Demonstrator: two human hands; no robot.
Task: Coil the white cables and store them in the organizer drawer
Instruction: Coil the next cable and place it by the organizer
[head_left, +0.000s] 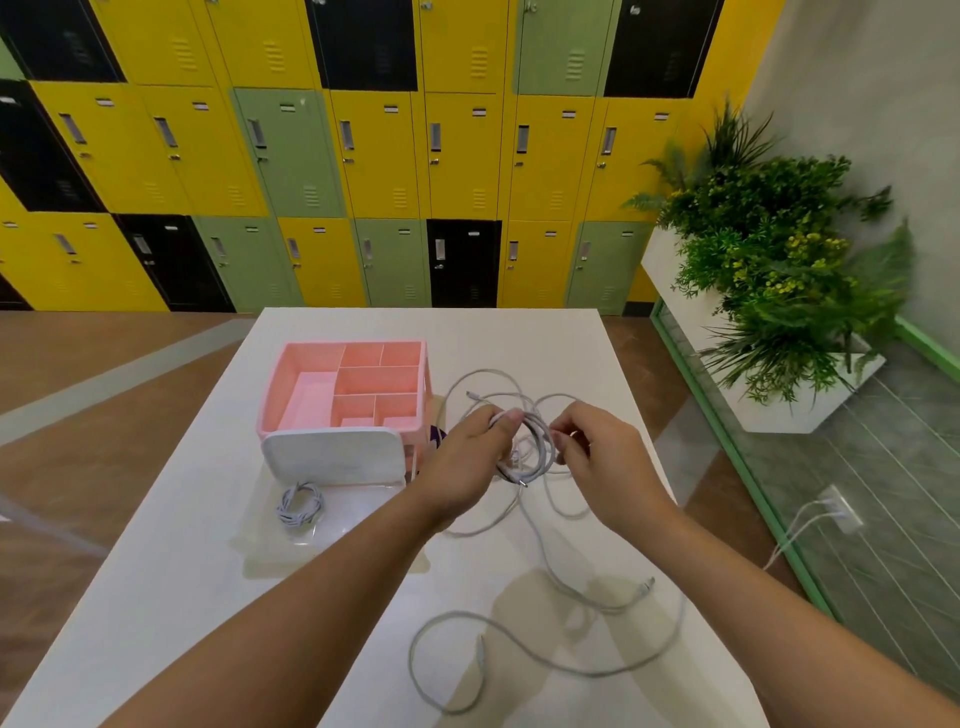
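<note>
One finished coil (300, 504) is seen in the open drawer (363, 496), at eight o'clock from the left hand (467, 457), whose fingers are curled round the half-wound cable (537, 441). A strand is pinched by the right hand (597, 460). The slack (587, 673) is trailed toward six o'clock.

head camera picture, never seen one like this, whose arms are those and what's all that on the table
There is no machine here: a person wears a wide-angle camera on the head, so you look down along their own arms. The left hand grips a half-wound white cable in loops, and the right hand pinches the same cable beside it. On the white table stands a pink organizer with a clear drawer pulled out; a coiled cable lies in it. More loose cable trails across the table nearer the person. Behind are coloured lockers and plants.
</note>
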